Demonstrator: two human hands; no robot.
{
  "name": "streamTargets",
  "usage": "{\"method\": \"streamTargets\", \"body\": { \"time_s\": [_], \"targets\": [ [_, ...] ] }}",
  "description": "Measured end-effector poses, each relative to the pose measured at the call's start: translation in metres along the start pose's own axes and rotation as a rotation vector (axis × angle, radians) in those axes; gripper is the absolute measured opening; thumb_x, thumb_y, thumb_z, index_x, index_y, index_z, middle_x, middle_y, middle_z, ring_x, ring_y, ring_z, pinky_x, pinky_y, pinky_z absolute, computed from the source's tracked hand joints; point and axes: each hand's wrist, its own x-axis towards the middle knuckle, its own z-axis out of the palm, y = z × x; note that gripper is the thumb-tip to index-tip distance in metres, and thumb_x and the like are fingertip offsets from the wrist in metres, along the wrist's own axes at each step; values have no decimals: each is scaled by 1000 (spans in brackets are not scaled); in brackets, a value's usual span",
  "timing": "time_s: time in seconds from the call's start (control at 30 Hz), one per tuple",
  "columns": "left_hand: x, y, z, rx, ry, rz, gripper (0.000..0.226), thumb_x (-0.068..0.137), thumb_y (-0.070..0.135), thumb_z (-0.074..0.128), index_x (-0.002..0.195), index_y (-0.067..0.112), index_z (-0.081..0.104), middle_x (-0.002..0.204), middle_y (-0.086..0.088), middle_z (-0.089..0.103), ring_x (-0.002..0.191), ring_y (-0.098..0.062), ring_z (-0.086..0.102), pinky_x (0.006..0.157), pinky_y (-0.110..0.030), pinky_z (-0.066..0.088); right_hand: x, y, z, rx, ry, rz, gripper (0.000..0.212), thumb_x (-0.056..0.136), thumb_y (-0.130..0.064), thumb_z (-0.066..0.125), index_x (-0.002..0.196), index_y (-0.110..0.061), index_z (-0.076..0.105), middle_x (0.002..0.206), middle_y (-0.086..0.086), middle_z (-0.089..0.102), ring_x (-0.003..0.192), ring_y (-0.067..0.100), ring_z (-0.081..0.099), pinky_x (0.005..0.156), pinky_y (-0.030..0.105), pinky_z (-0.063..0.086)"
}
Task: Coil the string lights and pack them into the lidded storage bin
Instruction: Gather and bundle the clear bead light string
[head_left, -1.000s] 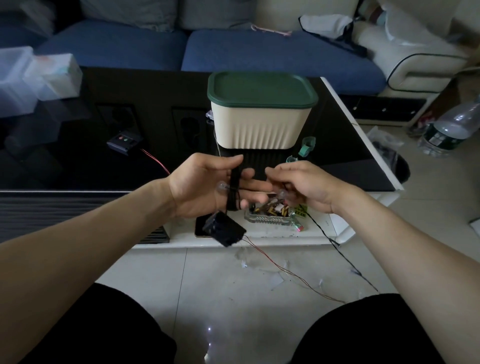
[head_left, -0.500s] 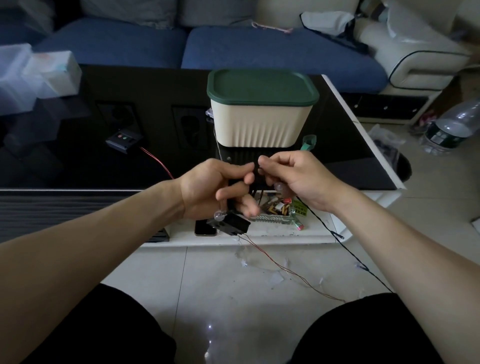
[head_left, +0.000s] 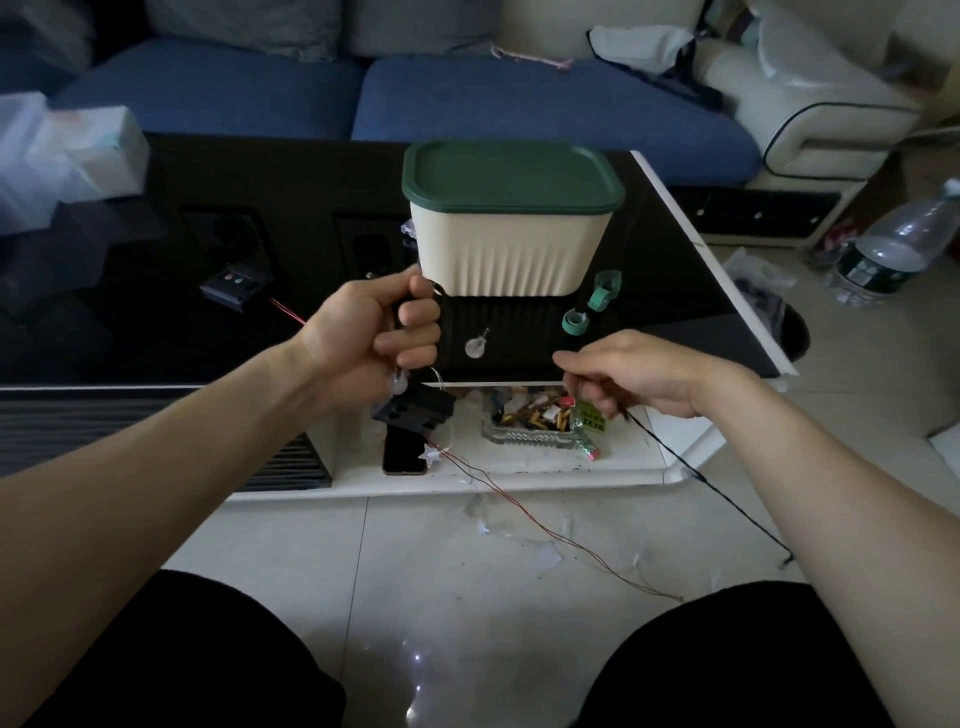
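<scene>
My left hand (head_left: 387, 332) grips a dark bundle of coiled string lights in a fist, just in front of the storage bin. A clear bulb (head_left: 399, 384) and a black battery box (head_left: 415, 410) hang below the fist. A thin red wire (head_left: 524, 514) trails from the box down across the floor. My right hand (head_left: 631, 374) pinches a black cord (head_left: 711, 486) that runs down to the floor on the right. The cream storage bin (head_left: 511, 254) with its green lid (head_left: 511, 176) on stands on the black table (head_left: 156, 322). Another clear bulb (head_left: 475, 347) lies on the table by the bin.
Two green tape rolls (head_left: 605, 288) lie right of the bin. A black switch box (head_left: 234, 285) sits at the table's left. On the white lower shelf are a glass ashtray (head_left: 535, 423) and a phone (head_left: 402, 457). A water bottle (head_left: 893, 249) lies on the floor.
My hands have parted. The left fist has risen toward the bin with the bundle; the right hand has pulled away rightward and lower, drawing the black cord.
</scene>
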Motion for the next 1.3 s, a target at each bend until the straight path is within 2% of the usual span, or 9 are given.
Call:
{"method": "streamTargets", "body": {
  "time_s": [0.17, 0.3, 0.37, 0.6, 0.77, 0.9, 0.97, 1.1, 1.3],
  "targets": [
    [2, 4, -7, -148, 187, 127, 36, 105, 21, 33, 72, 17, 45, 56, 2, 50, 42, -10, 41, 52, -22, 51, 2, 6, -1, 23, 76, -74, 25, 97, -29, 64, 82, -9, 68, 64, 1, 58, 60, 13, 57, 67, 31, 53],
    [1, 1, -6, -204, 229, 114, 40, 104, 21, 35, 66, 14, 44, 54, -6, 54, 54, -25, 64, 65, -37, 61, 3, -2, 15, -220, 122, -163, 24, 94, -30, 70, 79, -11, 71, 59, -4, 59, 47, 5, 49, 52, 20, 42],
    [1, 0, -6, -197, 223, 91, 39, 102, 23, 35, 64, 14, 41, 58, -10, 58, 65, -31, 69, 68, -40, 62, 2, -12, 24, -327, 145, -252, 22, 90, -31, 74, 79, -13, 75, 62, -5, 63, 53, 3, 51, 56, 19, 42],
    [3, -9, -6, -9, 87, -42, 32, 99, 28, 39, 71, 14, 41, 116, -30, 66, 108, -42, 67, 98, -48, 49, -17, -38, 49, -335, -6, -457, 20, 87, -31, 78, 81, -12, 78, 71, 12, 69, 61, 11, 51, 60, 26, 41],
    [2, -26, 4, 244, -62, -185, 29, 102, 25, 40, 80, 9, 49, 88, -20, 72, 76, -28, 73, 65, -31, 58, -21, -41, 51, -206, -13, -518, 20, 90, -25, 73, 82, -7, 76, 63, 0, 65, 52, 4, 51, 52, 15, 40],
    [0, -40, 15, 445, -166, -268, 38, 102, 30, 36, 93, 5, 63, 74, -11, 65, 54, -19, 60, 49, -24, 50, -14, -36, 50, -163, 108, -567, 17, 93, -26, 71, 81, -14, 73, 66, 11, 68, 54, 13, 55, 52, 27, 45],
    [0, -45, 16, 439, -204, -318, 45, 97, 41, 37, 83, 9, 65, 64, -7, 56, 45, -18, 48, 50, -27, 45, -9, -32, 47, -151, 165, -572, 18, 92, -30, 71, 81, -16, 73, 67, 16, 67, 53, 16, 54, 50, 28, 44],
    [6, -49, 15, 280, -202, -383, 48, 100, 45, 32, 72, 11, 50, 45, 3, 27, 37, -13, 25, 53, -31, 40, -1, -23, 38, -153, 229, -507, 19, 92, -32, 71, 77, -20, 71, 56, -6, 61, 46, 4, 50, 47, 19, 40],
    [10, -47, 13, 234, -109, -322, 43, 102, 33, 37, 61, 20, 39, 42, 4, 27, 38, -15, 35, 57, -32, 46, 0, -17, 38, -86, 74, -353, 23, 97, -30, 63, 84, -11, 67, 71, 6, 67, 56, 10, 60, 52, 23, 48]
  ]
}}
